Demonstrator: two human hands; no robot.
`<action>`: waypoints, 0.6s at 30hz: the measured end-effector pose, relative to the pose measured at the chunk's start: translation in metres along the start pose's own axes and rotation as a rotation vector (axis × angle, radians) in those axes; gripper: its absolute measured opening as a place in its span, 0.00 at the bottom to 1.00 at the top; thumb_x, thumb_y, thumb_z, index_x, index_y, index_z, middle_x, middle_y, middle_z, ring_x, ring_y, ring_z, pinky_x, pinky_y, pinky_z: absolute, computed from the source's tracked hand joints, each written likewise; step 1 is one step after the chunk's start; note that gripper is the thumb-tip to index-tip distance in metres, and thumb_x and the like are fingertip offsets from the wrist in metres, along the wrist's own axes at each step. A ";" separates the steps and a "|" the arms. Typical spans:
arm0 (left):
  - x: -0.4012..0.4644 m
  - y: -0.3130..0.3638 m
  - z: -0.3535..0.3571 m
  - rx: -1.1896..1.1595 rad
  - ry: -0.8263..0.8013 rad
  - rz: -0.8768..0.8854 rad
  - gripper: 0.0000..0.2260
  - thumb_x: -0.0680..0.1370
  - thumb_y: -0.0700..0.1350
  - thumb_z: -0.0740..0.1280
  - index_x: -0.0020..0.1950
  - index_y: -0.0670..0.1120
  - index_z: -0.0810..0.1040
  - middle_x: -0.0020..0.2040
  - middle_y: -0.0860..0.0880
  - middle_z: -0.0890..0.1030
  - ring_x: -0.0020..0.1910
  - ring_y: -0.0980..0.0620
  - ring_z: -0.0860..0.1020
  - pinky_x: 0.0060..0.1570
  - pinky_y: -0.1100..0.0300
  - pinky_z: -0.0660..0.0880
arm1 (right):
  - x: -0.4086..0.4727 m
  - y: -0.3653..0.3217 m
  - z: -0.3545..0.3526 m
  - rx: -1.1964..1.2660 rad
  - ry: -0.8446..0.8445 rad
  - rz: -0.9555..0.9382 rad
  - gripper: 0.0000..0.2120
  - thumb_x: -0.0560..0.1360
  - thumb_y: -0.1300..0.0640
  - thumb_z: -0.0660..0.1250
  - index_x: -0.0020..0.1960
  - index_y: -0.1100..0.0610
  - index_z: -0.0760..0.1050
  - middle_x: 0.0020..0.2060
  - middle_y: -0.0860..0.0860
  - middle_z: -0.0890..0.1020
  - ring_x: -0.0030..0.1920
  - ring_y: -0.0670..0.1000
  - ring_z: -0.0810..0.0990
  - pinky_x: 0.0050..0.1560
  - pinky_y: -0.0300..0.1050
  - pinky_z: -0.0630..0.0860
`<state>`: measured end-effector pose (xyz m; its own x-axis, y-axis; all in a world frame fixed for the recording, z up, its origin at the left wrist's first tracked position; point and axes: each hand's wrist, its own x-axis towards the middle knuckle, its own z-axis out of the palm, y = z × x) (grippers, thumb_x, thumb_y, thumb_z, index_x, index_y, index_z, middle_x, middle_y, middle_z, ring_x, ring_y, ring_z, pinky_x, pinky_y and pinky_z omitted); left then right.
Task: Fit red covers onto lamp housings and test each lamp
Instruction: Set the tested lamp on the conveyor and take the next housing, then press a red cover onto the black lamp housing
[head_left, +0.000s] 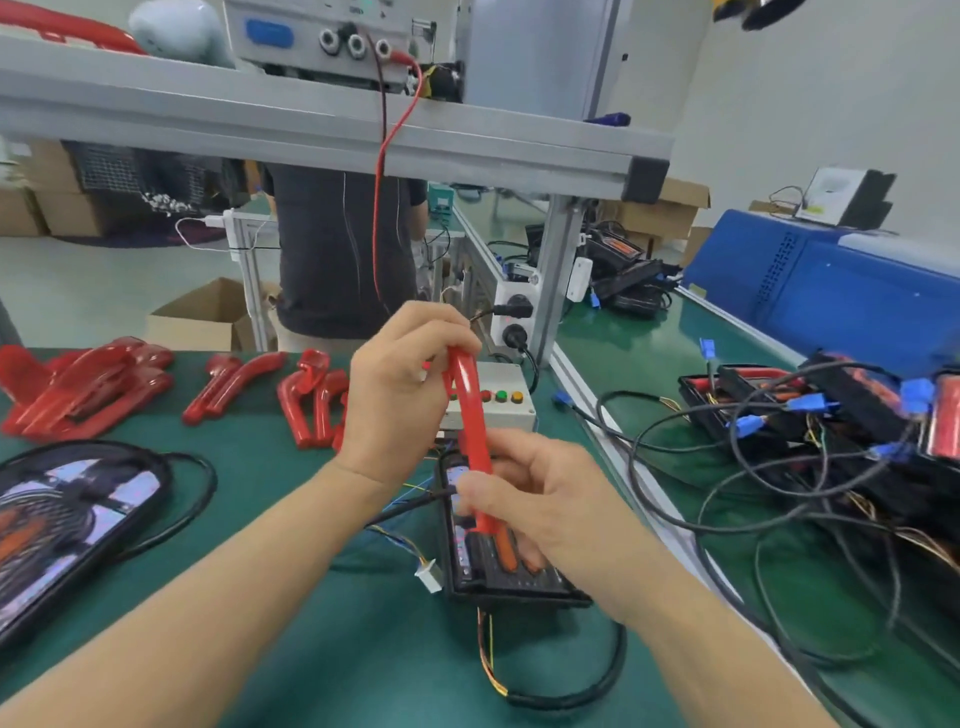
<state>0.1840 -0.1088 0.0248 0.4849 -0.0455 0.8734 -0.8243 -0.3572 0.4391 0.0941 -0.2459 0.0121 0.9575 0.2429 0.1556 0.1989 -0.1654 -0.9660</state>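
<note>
Head view: a long curved red plastic cover (470, 426) was held by the left hand (395, 395) and right hand (540, 509) over a black rectangular lamp housing (511, 577), not yet seated. Loose red covers (234, 384) remained unfitted on the green mat (322, 623); testing was judged outstanding.

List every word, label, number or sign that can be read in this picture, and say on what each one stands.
No text can be read.
Blue label on the grey unit on the upper shelf: blurred, unreadable.
White box at far right: its markings are too small to read.
Control box with the coloured buttons: no lettering visible.
</note>
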 end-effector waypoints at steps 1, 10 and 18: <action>-0.001 -0.002 0.000 0.018 -0.013 -0.018 0.12 0.70 0.28 0.69 0.51 0.40 0.81 0.54 0.46 0.76 0.49 0.55 0.76 0.50 0.63 0.75 | 0.000 0.001 -0.002 -0.035 0.077 -0.009 0.05 0.77 0.58 0.68 0.49 0.49 0.80 0.34 0.54 0.78 0.23 0.41 0.69 0.21 0.36 0.63; -0.049 -0.017 -0.038 0.186 -0.909 -0.628 0.05 0.77 0.46 0.66 0.46 0.47 0.82 0.41 0.50 0.83 0.42 0.53 0.78 0.51 0.55 0.73 | 0.013 -0.003 -0.024 -0.038 0.388 -0.034 0.07 0.81 0.56 0.60 0.54 0.52 0.76 0.30 0.47 0.78 0.25 0.43 0.70 0.22 0.36 0.67; -0.087 -0.005 -0.072 0.165 -1.063 0.394 0.07 0.76 0.49 0.64 0.49 0.55 0.81 0.42 0.57 0.72 0.40 0.58 0.71 0.38 0.64 0.69 | -0.017 0.017 0.019 -0.336 0.339 -0.086 0.04 0.79 0.50 0.63 0.51 0.47 0.75 0.36 0.47 0.82 0.32 0.44 0.77 0.36 0.39 0.73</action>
<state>0.1251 -0.0361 -0.0378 0.2680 -0.9187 0.2902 -0.9634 -0.2579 0.0735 0.0772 -0.2347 -0.0113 0.9376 -0.0463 0.3445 0.2836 -0.4714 -0.8351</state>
